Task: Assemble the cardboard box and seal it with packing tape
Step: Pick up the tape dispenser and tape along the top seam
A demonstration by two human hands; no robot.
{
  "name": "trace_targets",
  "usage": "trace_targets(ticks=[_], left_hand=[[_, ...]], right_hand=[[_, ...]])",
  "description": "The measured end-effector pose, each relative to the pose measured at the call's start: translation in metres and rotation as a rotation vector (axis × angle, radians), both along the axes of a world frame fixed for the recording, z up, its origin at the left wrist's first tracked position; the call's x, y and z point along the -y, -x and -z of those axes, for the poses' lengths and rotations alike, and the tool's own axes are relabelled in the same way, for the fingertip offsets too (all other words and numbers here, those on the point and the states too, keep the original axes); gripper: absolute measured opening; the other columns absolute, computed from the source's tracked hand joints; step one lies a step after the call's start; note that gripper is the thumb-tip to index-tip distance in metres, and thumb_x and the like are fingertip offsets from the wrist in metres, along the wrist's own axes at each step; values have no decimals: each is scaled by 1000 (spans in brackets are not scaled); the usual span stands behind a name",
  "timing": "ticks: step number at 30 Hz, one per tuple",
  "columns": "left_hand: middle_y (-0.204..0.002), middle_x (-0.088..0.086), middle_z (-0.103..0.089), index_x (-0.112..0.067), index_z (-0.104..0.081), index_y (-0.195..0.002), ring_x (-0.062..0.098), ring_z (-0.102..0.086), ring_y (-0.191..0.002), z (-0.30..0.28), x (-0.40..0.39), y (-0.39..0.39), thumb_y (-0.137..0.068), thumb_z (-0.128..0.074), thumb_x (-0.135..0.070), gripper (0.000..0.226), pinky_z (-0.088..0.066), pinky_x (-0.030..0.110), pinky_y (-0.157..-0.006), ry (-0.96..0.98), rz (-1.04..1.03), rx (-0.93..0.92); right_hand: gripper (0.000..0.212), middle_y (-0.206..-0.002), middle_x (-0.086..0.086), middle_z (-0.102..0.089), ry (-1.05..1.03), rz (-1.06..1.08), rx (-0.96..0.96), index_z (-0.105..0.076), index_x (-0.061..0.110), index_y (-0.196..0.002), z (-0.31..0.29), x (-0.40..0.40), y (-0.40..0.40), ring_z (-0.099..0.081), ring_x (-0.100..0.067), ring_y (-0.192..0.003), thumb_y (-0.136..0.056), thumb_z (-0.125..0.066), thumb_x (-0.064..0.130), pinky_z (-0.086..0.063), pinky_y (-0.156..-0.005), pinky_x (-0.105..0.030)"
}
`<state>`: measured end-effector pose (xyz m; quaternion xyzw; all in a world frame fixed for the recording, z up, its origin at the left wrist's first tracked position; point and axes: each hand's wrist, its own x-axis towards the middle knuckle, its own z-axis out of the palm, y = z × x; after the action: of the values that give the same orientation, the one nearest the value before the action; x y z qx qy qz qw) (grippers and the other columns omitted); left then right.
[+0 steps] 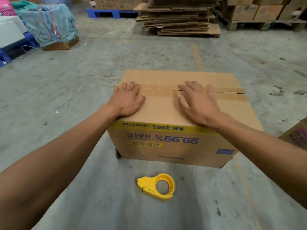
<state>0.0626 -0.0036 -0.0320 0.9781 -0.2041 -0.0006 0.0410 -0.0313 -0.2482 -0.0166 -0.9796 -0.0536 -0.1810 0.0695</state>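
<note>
Pressing both palms flat on the top of the cardboard box (167,112), I lean over it on the concrete floor (83,90) of a warehouse. My left hand (127,100) lies near the box's left edge, fingers spread and reaching onto the strip of packing tape (159,91) that runs across the closed flaps. My right hand (198,103) rests further right, fingers splayed over the same strip; neither hand grips anything. Right of my hand the seam under the tape gapes slightly. The box's printed side faces me with its lettering upside down. A yellow tape dispenser (157,186) lies on the floor just in front of the box. Flattened cartons (179,17) are stacked beyond.
</note>
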Motion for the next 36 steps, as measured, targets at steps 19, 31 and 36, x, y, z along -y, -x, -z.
trace_targets(ticks=[19,31,36], left_hand=[[-163,11,-11,-15,-17,-154,33,-9,-149,0,-1,1,-97,-23,-53,69,-5,51,-120,7,8,24],[-159,20,-20,-4,-26,-151,28,-15,-149,-4,1,9,-99,-30,-44,65,-9,40,-119,117,65,66],[-159,20,-22,-8,-27,-151,29,-16,-148,-4,-2,10,-100,-30,-44,63,-10,41,-120,121,82,51]], right_hand=[[74,-136,-19,-44,211,-597,-809,-4,39,-152,208,-87,122,-53,-40,-114,-94,-50,47,-50,-82,-45],[94,-119,-29,-48,201,-611,-1074,31,36,-146,208,-88,112,-47,-33,-81,-96,-46,15,-39,-72,-37],[79,-145,-12,-47,81,-509,-1129,-9,40,-154,165,-105,85,-46,-33,-129,-91,-56,41,-42,-100,-36]])
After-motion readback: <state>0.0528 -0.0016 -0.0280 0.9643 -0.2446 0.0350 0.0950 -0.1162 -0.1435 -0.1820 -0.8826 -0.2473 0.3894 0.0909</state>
